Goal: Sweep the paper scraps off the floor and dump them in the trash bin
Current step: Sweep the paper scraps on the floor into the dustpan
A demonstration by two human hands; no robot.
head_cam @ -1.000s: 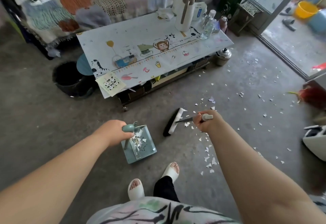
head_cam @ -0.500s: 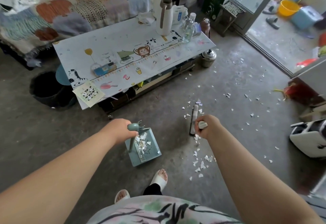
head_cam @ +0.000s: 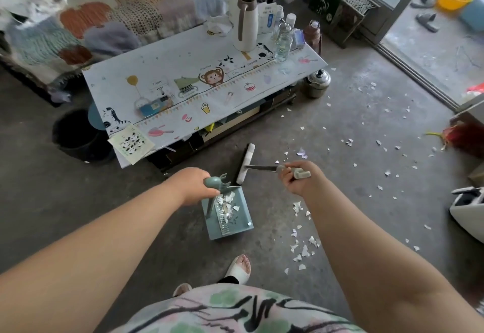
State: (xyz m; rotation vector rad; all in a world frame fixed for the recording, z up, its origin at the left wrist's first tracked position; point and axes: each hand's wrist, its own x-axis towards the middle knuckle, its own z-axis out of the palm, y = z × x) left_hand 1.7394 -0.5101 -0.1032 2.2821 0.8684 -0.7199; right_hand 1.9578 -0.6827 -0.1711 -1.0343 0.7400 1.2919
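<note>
Here the left hand (head_cam: 190,184) is wrapped tight around the rounded teal grip of a dustpan (head_cam: 227,213), a squarish plastic tray with a row of pale comb teeth along its inner edge. Inside the tray lies a small heap of torn white paper scraps (head_cam: 227,203), jagged and crumpled, bunched against the teeth just below the left hand's fingers. The right hand (head_cam: 301,178) is closed around the pale end of a broom (head_cam: 246,163), whose thin metal shaft runs leftward from the fist to a long, narrow head, white along one side and dark with bristles along the other; the head stands just above the dustpan, between the two hands.

Below the right hand, more loose scraps (head_cam: 303,250) speckle the rough grey concrete floor (head_cam: 78,201) beside the right forearm, and further bits lie scattered well out to the right of that hand. Beyond the left hand, up and to the left, stands a round black trash bin (head_cam: 76,136), its inside too dark to read, pressed against the corner of a low table (head_cam: 183,81) covered in a glossy white cloth printed with cartoon animals. On the table's far end, above the right hand, stand a tall white flask (head_cam: 245,22) and some clear bottles (head_cam: 284,40).
</note>
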